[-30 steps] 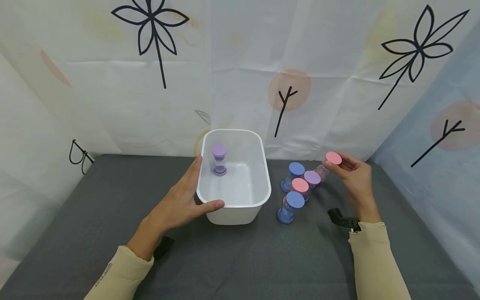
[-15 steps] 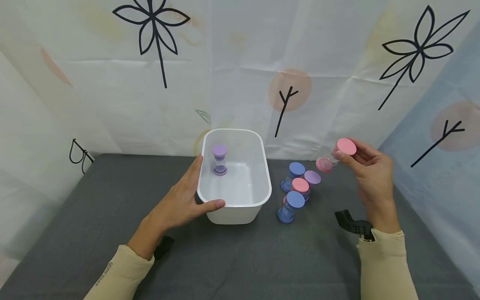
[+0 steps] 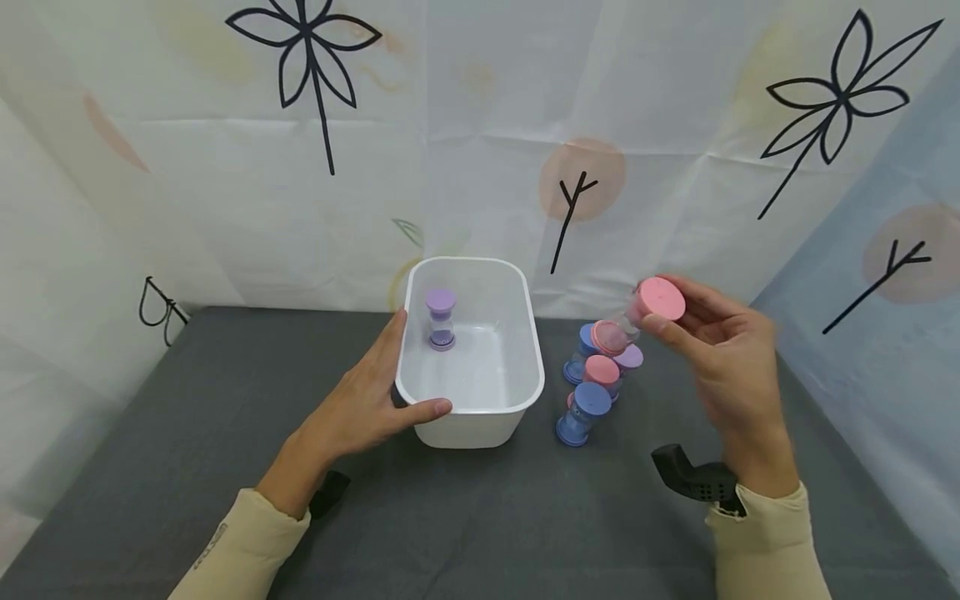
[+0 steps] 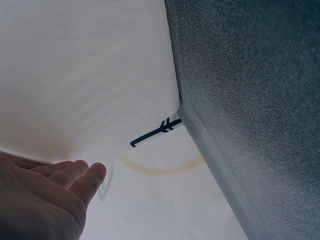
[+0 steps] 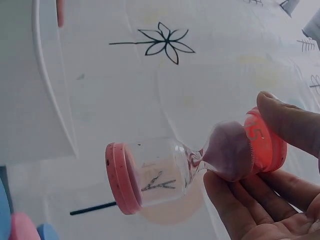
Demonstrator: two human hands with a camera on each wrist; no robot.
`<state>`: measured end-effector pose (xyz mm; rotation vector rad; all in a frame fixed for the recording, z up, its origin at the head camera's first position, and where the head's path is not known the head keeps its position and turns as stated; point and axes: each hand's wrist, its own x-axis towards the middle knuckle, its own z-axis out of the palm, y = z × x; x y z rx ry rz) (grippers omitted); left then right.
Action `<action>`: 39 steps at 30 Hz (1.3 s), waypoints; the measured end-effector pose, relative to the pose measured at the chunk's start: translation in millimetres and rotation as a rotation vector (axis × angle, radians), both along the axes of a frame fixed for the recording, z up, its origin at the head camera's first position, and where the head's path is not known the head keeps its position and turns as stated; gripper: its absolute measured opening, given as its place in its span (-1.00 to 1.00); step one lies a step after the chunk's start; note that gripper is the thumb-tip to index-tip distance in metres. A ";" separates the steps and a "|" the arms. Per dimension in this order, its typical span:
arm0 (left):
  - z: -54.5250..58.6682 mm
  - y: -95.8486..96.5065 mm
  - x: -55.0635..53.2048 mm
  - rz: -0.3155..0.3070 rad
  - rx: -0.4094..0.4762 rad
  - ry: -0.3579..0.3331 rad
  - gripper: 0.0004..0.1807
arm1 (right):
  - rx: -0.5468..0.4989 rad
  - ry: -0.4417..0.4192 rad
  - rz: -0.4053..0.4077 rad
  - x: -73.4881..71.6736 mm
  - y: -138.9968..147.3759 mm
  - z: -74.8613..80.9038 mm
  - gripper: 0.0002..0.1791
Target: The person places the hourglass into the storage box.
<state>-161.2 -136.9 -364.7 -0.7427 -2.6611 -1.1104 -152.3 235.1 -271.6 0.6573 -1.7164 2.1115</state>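
Note:
In the head view my right hand [image 3: 723,354] holds a pink-capped hourglass [image 3: 660,300] by one end, tilted and raised above a group of standing hourglasses. The right wrist view shows the thumb and fingers around that hourglass [image 5: 167,170], which has a number on its cap and sand in the bulb nearer the hand. My left hand [image 3: 360,404] rests against the white plastic bin [image 3: 468,429], fingers straight along its left side and thumb at the front rim. Inside the bin stands a purple hourglass [image 3: 441,321]. In the left wrist view, fingertips [image 4: 92,177] touch the bin's outer wall.
Right of the bin stand blue hourglasses, one at the front [image 3: 581,414], a pink one [image 3: 601,370] and a purple one [image 3: 628,358], close together and partly overlapping. A dark grey cloth [image 3: 465,525] covers the table. A patterned white curtain [image 3: 480,167] hangs behind.
My right hand has lifted the pink hourglass from the back right of the group, first up and rightward, then left over the other hourglasses. The left hand and bin stay put.

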 end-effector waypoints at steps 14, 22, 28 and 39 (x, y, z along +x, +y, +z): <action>-0.5 1.2 -0.3 -0.020 0.033 0.002 0.31 | 0.261 -0.130 0.148 -13.6 -67.7 8.5 -0.47; 0.0 1.0 0.4 -0.020 0.037 -0.015 0.30 | 0.309 -0.224 0.254 -49.2 -111.2 21.6 -0.53; 0.5 0.6 1.3 -0.006 0.028 -0.035 0.31 | 0.314 -0.274 0.265 -82.4 -139.6 21.4 -0.54; 0.0 -0.1 0.6 0.000 0.001 -0.024 0.33 | 0.436 -0.368 0.176 -116.3 -168.2 -10.3 -0.61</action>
